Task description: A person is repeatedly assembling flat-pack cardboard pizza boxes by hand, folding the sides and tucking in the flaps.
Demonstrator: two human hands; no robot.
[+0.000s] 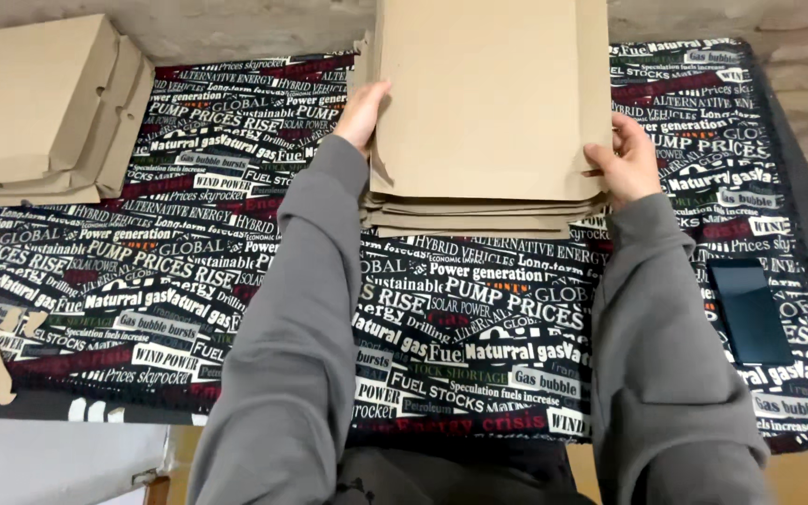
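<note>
A: Far left, folded boxes [44, 103] were stacked on the cloth [189, 243]. Hands?
B: Top sheet [488, 93] of the cardboard stack [479, 217] was gripped: left hand [363, 114] closed on its left edge, right hand [627, 161] on its right. Phone [750, 311] was left far right.

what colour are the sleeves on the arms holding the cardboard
Grey sleeves, plain with no pattern, seen best in the head view.
</note>
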